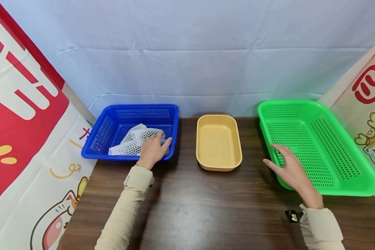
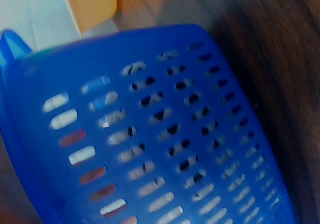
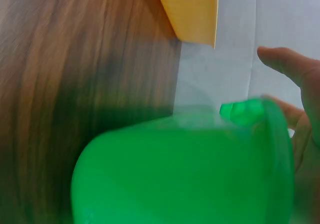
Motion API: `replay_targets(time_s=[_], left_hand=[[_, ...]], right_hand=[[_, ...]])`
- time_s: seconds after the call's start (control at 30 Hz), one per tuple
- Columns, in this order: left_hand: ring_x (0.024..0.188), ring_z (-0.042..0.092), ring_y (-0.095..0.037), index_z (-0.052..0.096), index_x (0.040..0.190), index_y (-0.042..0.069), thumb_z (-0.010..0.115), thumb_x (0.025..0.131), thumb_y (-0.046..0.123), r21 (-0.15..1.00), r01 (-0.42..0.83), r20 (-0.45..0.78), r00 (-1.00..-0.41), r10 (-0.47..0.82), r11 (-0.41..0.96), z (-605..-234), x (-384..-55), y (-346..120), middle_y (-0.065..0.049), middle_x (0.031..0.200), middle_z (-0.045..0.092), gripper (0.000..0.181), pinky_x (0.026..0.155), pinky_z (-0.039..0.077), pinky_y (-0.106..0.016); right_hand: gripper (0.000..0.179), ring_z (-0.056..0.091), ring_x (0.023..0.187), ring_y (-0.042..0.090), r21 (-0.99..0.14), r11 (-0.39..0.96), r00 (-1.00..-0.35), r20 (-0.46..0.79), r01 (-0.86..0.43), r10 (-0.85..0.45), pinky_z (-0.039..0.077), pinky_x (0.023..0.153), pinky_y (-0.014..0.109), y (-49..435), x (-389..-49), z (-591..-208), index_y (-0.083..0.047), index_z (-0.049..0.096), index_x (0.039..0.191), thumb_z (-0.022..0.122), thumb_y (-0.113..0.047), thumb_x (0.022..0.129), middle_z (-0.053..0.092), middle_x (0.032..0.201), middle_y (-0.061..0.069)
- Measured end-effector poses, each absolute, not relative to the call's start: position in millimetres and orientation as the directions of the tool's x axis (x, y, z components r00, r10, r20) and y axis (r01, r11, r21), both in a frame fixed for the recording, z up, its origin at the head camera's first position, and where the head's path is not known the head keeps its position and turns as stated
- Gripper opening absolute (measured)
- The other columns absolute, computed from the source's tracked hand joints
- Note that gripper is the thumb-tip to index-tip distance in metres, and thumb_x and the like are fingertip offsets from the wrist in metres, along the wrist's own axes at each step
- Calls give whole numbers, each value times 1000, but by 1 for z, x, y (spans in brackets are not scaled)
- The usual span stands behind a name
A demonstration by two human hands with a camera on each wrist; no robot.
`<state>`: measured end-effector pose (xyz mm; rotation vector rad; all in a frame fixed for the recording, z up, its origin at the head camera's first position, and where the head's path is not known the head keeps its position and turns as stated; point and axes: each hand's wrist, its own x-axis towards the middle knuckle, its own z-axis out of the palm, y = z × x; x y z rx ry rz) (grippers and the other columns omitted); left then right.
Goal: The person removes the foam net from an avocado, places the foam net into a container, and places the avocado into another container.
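A crumpled white mesh cloth or bag (image 1: 129, 147) lies in the blue basket (image 1: 176, 119). Over its right part is my left hand (image 1: 153, 149), thumb spread from the fingers. The fingertips reach the mesh, though whether they touch it I cannot tell. In the left wrist view only the slotted side of the blue basket (image 2: 155, 129) shows, hiding the hand. My right hand (image 1: 292, 171) hovers at the near left rim of the green basket (image 1: 326, 190), with nothing in its grasp. Thumb and fingers stand apart in the right wrist view, the hand (image 3: 305, 89) partly behind the rim.
Between the two baskets stands a yellow tray (image 1: 218, 166). All three containers sit on a dark wooden table (image 1: 187, 208). A pale cloth backdrop (image 1: 187, 69) rises behind them, and printed panels flank both sides. A small black tag (image 1: 292, 216) hangs by the right cuff.
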<state>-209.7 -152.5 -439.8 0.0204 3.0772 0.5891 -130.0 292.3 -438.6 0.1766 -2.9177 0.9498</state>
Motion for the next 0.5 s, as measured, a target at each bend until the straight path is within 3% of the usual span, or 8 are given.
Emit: replay_targets(time_s=[0.23,0.5], left_hand=[[132,47,-43,50,144,10,57,96,39,338,78,-119,-985,125,938,-440,-215,-169,-21,143,54,56,109,39,-54],[136,42,-41,52,142,9,72,86,34,328,83,-223,-961,163,941,-435,-224,-174,-21,147,49,64,114,35,-52]], right_hand=[[71,41,127,57,-581,804,-990,36,-129,-134,37,91,71,311,-115,-442,-3,38,150,66,-36,94,43,144,34],[73,48,121,55,-616,782,-994,16,-93,-106,43,83,68,316,-112,-452,-9,34,153,66,-36,94,45,143,33]])
